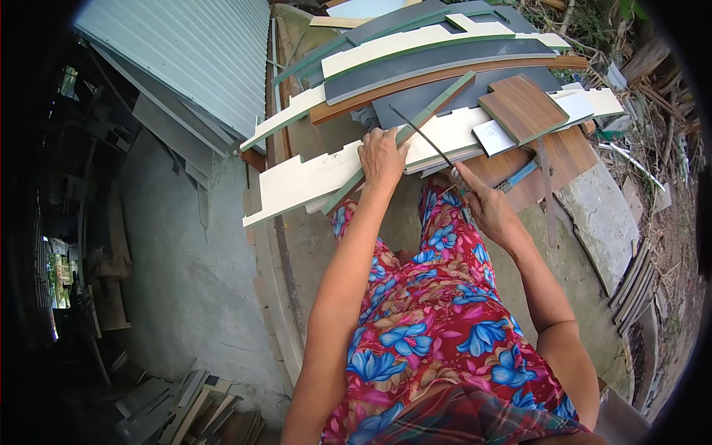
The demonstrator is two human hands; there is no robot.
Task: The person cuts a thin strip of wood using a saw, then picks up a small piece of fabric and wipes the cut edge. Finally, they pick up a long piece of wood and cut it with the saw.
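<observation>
My left hand (382,157) is closed over a narrow strip of board (437,104) with a green edge. The strip lies slantwise across a long white board (311,174) with notches along its edge. In my right hand (491,211) is a long, thin, dark tool (421,135), its far end reaching up and left past the strip. Whether it is a file or a narrow saw blade I cannot tell; the fist hides its handle. Just right of the strip, a brown wood-grain panel (523,107) rests on smaller white pieces.
Behind lie stacked grey boards (437,70) and white notched boards (415,48). A blue-handled tool (519,174) sits on a brown board near my right hand. A corrugated metal sheet (193,59) stands at left. Offcuts (189,408) are piled at lower left, and a concrete slab (602,222) lies at right.
</observation>
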